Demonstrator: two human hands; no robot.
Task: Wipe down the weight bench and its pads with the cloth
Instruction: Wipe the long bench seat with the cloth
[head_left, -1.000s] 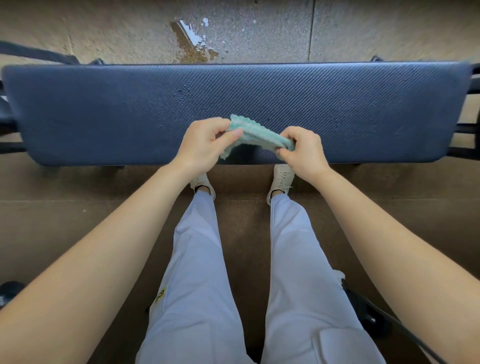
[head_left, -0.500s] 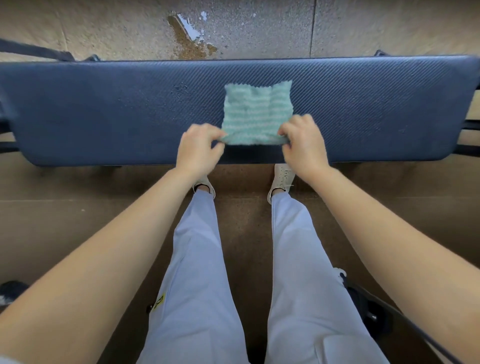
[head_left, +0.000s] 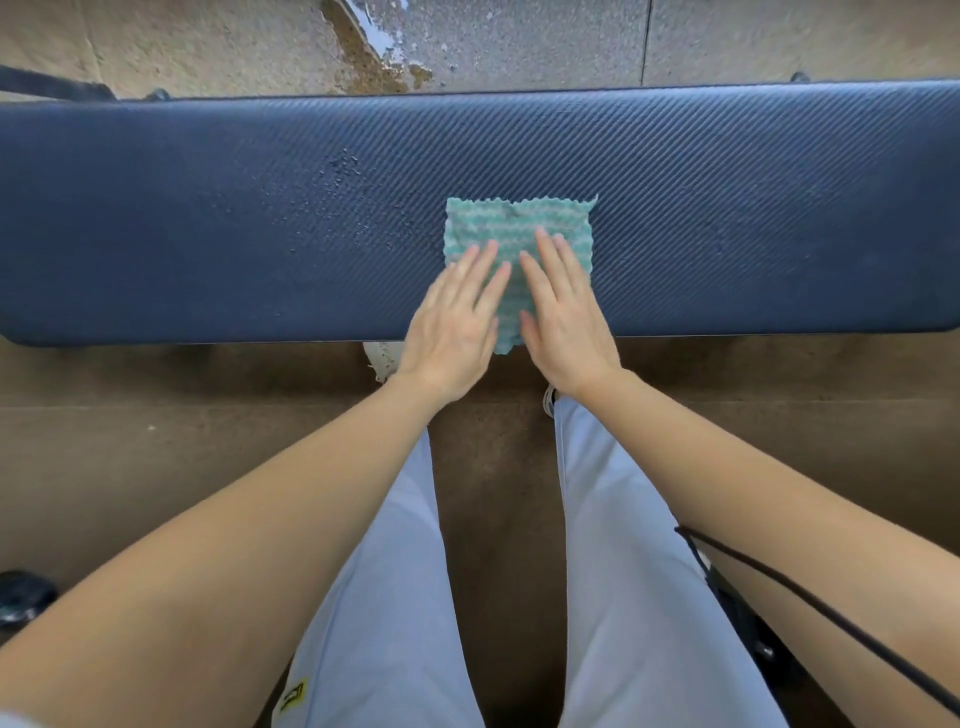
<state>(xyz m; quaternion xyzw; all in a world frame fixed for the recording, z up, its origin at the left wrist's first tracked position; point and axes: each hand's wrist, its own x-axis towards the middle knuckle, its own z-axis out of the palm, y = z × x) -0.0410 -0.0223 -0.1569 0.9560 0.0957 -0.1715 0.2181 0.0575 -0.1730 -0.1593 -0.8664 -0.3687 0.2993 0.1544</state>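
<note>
Both palms flat, fingers straight: left hand (head_left: 452, 325) and right hand (head_left: 566, 317) press the green cloth (head_left: 519, 221) onto the blue pad (head_left: 208, 223), mid-pad, its six o'clock corner overhanging; droplets (head_left: 345, 171) at ten o'clock.

Bare forearms (head_left: 234, 545), pale lavender-grey trousers (head_left: 384, 571) with a small yellow label (head_left: 294, 693), and seemingly white shoes (head_left: 382, 358).

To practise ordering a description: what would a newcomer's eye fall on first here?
The green striped cloth lies spread flat on the middle of the dark blue bench pad. The left hand and right hand press on it side by side with straight fingers. Left of the cloth, water droplets speckle the pad, and a wet stain marks the floor beyond it.
</note>
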